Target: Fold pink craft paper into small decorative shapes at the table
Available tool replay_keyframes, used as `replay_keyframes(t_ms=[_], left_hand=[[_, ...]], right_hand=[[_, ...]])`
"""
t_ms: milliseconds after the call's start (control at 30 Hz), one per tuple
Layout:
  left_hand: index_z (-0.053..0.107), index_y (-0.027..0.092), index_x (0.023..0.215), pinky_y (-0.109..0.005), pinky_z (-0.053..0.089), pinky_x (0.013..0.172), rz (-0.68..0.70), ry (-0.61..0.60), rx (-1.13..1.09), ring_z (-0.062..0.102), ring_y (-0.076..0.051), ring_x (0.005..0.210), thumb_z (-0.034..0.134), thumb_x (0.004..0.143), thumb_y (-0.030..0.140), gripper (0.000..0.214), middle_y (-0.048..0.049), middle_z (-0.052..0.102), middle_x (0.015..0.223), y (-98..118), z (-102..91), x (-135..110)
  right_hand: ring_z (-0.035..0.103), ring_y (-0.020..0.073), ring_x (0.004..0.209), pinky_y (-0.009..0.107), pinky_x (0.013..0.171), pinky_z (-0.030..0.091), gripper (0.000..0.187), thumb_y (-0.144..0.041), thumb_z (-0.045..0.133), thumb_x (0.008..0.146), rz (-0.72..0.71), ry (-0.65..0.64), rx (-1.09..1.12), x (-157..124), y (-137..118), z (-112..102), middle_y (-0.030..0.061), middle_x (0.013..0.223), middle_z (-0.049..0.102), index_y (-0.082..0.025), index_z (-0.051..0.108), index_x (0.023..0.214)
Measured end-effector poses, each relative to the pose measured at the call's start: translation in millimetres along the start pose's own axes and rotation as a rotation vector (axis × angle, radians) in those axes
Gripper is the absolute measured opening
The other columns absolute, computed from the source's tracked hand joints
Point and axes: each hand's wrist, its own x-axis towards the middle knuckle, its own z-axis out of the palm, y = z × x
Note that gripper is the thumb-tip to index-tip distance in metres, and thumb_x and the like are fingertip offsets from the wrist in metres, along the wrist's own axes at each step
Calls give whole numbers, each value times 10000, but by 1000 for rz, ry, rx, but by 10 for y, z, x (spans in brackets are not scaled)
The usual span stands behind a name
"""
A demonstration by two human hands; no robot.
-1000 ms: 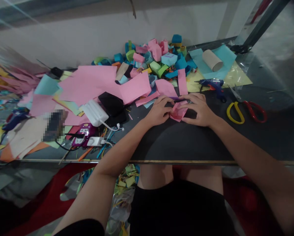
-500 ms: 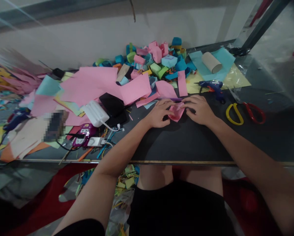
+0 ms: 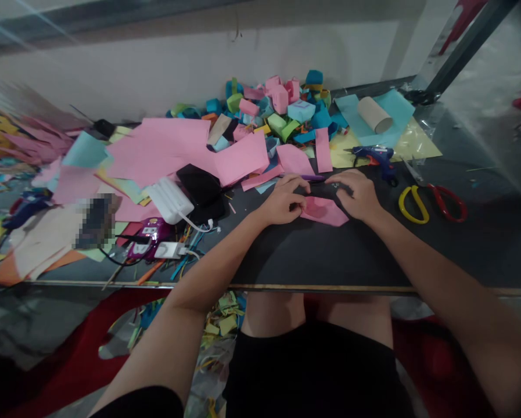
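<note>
Pink folded paper [image 3: 324, 211] lies flat on the dark table [image 3: 330, 255], a little back from its front edge. The left hand [image 3: 281, 201] pinches its left end with curled fingers. The right hand [image 3: 359, 194] covers its right end, its grip hidden. Beyond lie scissors [image 3: 432, 201], a glue gun [image 3: 376, 155], then heaped paper boxes [image 3: 281, 107].

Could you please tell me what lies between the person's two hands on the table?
A folded pink paper lies on the dark table between the left hand and right hand, touching both, as the head view shows.
</note>
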Motion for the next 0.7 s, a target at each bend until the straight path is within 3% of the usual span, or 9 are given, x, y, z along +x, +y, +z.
replay_keyframes(t_ms=[133, 400, 700], left_hand=[[737, 216, 699, -530, 408, 1089, -42, 18, -6, 508, -276, 1230, 556, 712, 45, 249, -72, 635, 1189, -23, 1, 8], [737, 215, 671, -535, 390, 1127, -67, 30, -21, 503, -258, 1277, 546, 741, 0, 296, -74, 629, 1256, -142, 56, 15], [785, 238, 831, -534, 397, 1132, -30, 87, 33, 489, -251, 1308, 483, 809, -17, 396, -75, 633, 1314, -118, 96, 4]], right_hand=[[700, 272, 1007, 472, 940, 519, 367, -125, 493, 810, 98, 69, 56, 5, 35, -45, 52, 1033, 790, -253, 778, 1003], [682, 242, 1115, 462, 996, 518, 496, -47, 500, 810, -207, -319, 121, 23, -44, -16, 48, 1176, 764, -282, 761, 1160], [642, 235, 974, 436, 896, 521, 316, -153, 544, 905, -306, -325, 58, -2, -52, 18, 61, 995, 733, -305, 814, 970]])
